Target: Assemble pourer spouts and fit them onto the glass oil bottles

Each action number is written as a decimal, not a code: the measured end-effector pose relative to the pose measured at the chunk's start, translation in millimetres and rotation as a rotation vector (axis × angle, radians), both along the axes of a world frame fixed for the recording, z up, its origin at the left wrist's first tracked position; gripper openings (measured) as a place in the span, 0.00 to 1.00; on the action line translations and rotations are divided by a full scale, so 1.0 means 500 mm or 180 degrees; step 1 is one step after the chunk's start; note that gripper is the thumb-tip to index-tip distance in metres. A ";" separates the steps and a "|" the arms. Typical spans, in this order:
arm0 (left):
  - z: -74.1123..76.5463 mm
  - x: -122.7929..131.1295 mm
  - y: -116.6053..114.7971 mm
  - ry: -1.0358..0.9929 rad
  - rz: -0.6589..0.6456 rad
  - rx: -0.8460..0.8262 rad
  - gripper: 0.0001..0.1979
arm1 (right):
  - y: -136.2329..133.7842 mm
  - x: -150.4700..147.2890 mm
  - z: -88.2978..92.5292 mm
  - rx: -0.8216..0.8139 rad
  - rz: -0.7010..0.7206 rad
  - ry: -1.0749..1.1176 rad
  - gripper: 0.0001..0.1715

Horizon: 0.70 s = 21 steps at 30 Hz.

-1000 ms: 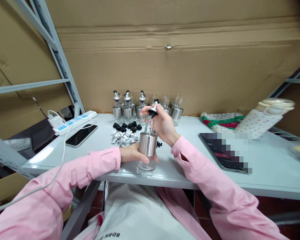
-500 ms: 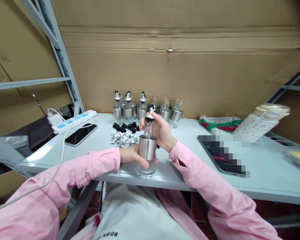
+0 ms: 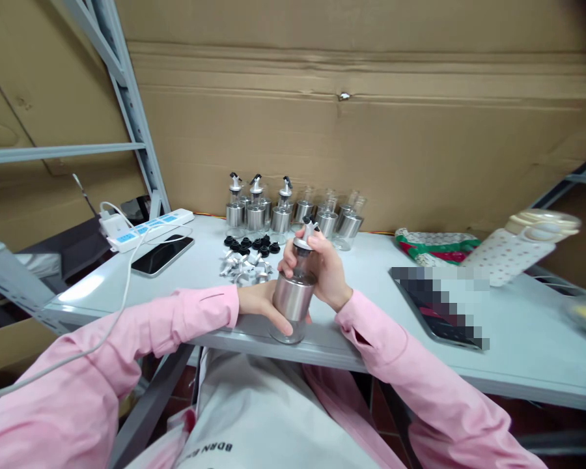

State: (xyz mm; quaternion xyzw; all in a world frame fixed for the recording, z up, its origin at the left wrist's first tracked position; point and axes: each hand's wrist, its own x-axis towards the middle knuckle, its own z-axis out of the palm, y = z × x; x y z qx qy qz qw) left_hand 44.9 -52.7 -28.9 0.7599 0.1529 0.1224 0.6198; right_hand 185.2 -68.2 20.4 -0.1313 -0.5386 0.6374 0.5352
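Near the table's front edge, a glass oil bottle point(image 3: 294, 298) with a steel sleeve leans slightly to the right. My left hand point(image 3: 266, 306) is wrapped round its lower body. Up at the neck, my right hand point(image 3: 326, 266) grips the silver pour spout point(image 3: 303, 242) with its black tip, which sits at the bottle's mouth. Behind my left hand lie several silver spout parts point(image 3: 244, 266) and several black stoppers point(image 3: 251, 245). Farther back stand oil bottles with spouts point(image 3: 256, 212) and, to their right, oil bottles without spouts point(image 3: 349, 225).
A phone point(image 3: 162, 256) and a power strip point(image 3: 151, 229) with a white cable lie at the left. To the right are a tablet point(image 3: 437, 312), a patterned cloth point(image 3: 434, 246) and a tilted dotted tumbler point(image 3: 510, 251). Cardboard point(image 3: 273, 130) walls the back.
My right hand has closed more tightly round the spout and neck. The bottle now tilts a little to the right; the spout sits lower against its mouth. The view has shifted slightly.
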 end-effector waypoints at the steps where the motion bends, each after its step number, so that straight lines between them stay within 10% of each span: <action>1: 0.000 0.000 0.000 0.0009 0.0006 -0.0011 0.25 | -0.001 0.000 -0.002 0.0035 -0.0039 0.0015 0.12; 21: 0.005 -0.001 -0.004 0.0169 -0.0206 0.0267 0.31 | -0.043 -0.012 -0.023 0.0646 -0.0009 -0.0357 0.11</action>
